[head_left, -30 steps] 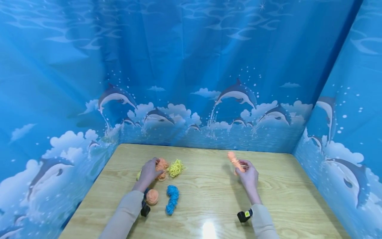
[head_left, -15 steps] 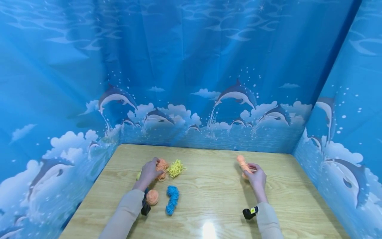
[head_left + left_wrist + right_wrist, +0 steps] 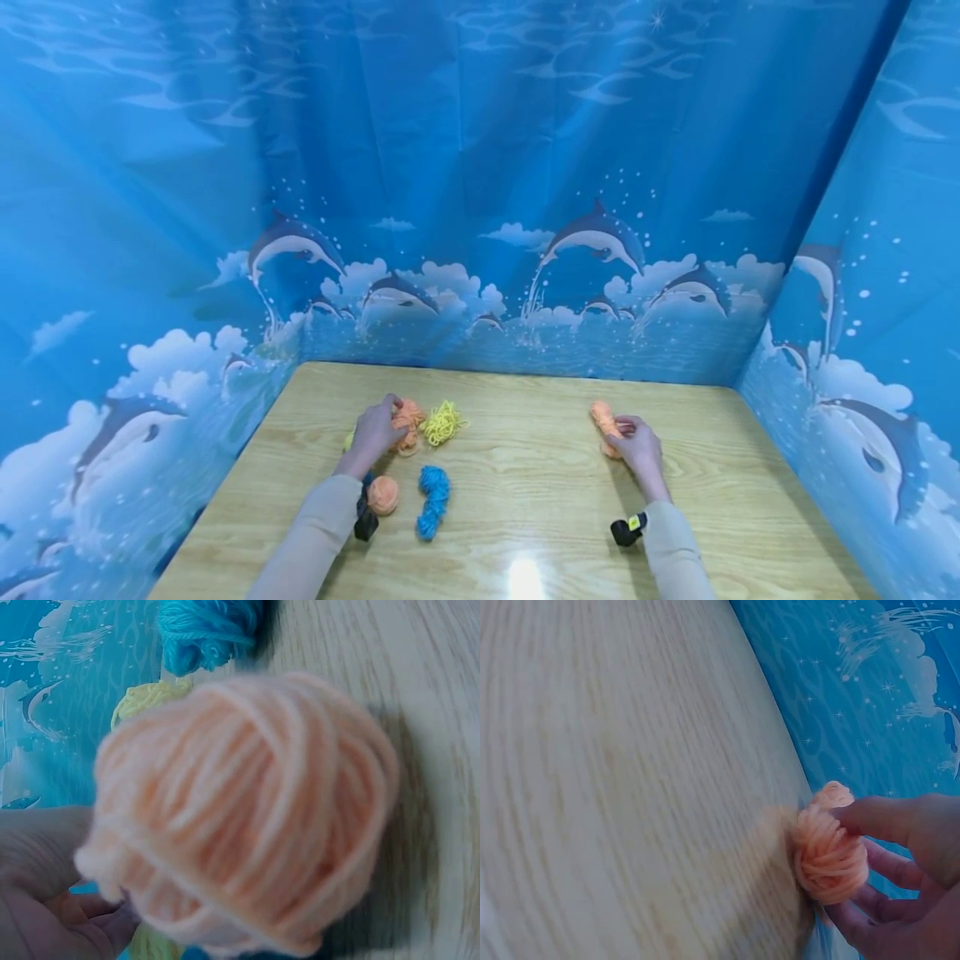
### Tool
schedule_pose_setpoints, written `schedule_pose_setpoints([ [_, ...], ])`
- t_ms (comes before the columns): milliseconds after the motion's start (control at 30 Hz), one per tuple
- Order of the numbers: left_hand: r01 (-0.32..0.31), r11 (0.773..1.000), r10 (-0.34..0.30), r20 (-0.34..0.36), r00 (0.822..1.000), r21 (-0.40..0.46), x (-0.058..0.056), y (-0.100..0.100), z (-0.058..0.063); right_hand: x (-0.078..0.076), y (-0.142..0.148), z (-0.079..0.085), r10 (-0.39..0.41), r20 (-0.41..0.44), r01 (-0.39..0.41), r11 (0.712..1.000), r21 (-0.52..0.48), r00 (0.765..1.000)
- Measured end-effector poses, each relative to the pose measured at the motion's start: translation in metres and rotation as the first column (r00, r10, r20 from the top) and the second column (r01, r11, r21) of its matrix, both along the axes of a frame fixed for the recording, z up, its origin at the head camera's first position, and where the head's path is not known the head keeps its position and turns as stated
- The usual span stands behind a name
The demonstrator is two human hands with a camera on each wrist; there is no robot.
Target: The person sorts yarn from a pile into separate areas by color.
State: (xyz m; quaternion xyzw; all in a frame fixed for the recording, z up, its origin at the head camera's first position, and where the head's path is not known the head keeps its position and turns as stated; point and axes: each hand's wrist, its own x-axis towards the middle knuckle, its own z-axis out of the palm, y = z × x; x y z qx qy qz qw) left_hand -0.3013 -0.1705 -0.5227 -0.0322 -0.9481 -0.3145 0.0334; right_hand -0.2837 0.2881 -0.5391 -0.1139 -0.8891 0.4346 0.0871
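On the right side of the table, my right hand (image 3: 637,446) pinches a peach-orange yarn skein (image 3: 604,427) between thumb and fingers. The right wrist view shows this skein (image 3: 831,855) right at the wood surface, thumb on top and fingers underneath. At the left, my left hand (image 3: 375,433) holds a loose orange yarn bundle (image 3: 407,423), thumb and fingers at its sides. A peach yarn ball (image 3: 247,817) fills the left wrist view and hides the left fingertips and what they hold. That same ball (image 3: 383,495) sits below the left hand in the head view.
A tangled yellow yarn bundle (image 3: 444,423) lies just right of the orange bundle. The twisted blue yarn skein (image 3: 432,502) is nearer the front. Some more yellow yarn (image 3: 348,440) peeks out behind the left hand. A dolphin-print curtain (image 3: 480,250) borders the wooden table (image 3: 525,475).
My right hand first moves right with the peach-orange skein, then lowers it and shifts slightly back left, to the tabletop. The left hand stays in place.
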Motion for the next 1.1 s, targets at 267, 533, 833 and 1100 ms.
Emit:
schedule_pose_setpoints([
  [267, -0.003, 1.000, 0.004, -0.022, 1.000, 0.026, 0.001, -0.001, 0.001, 0.004, 0.002, 0.004, 0.038, 0.027, -0.037, 0.999, -0.008, 0.999],
  [533, 0.000, 0.996, 0.008, -0.092, 0.996, 0.085, 0.003, -0.004, 0.008, 0.012, 0.006, 0.005, 0.060, 0.024, -0.060, 0.998, -0.004, 0.998],
  [833, 0.021, 0.982, 0.012, -0.173, 0.985, 0.188, 0.006, 0.002, 0.020, 0.012, 0.003, 0.002, 0.097, 0.008, -0.097, 0.995, -0.008, 0.995],
  [1100, 0.064, 0.950, 0.013, -0.243, 0.970, 0.306, 0.012, 0.011, 0.032, 0.011, 0.001, 0.001, 0.111, 0.035, -0.111, 0.994, -0.023, 0.993],
])
